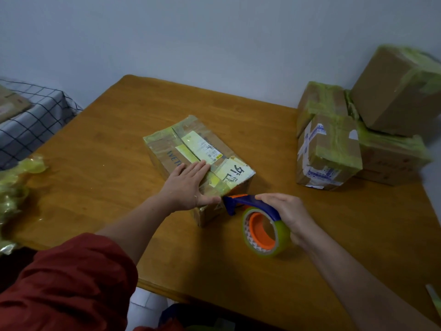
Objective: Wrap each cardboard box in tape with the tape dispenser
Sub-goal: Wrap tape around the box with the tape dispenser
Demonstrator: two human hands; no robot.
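A flat cardboard box point(191, 149) with shipping labels and yellowish tape lies in the middle of the wooden table point(107, 130). My left hand point(188, 185) presses flat on the box's near top edge, fingers straight. My right hand point(286, 213) grips the blue handle of the tape dispenser point(253, 211), whose orange-cored roll of clear yellowish tape point(262, 231) hangs below. The dispenser's blade end touches the box's near right corner, just beside my left fingertips.
Several taped cardboard boxes point(334, 144) are stacked at the table's right side against the wall. Crumpled yellowish tape or plastic point(16, 187) lies at the left edge. A checked cloth surface point(35, 120) with a flat box stands left of the table.
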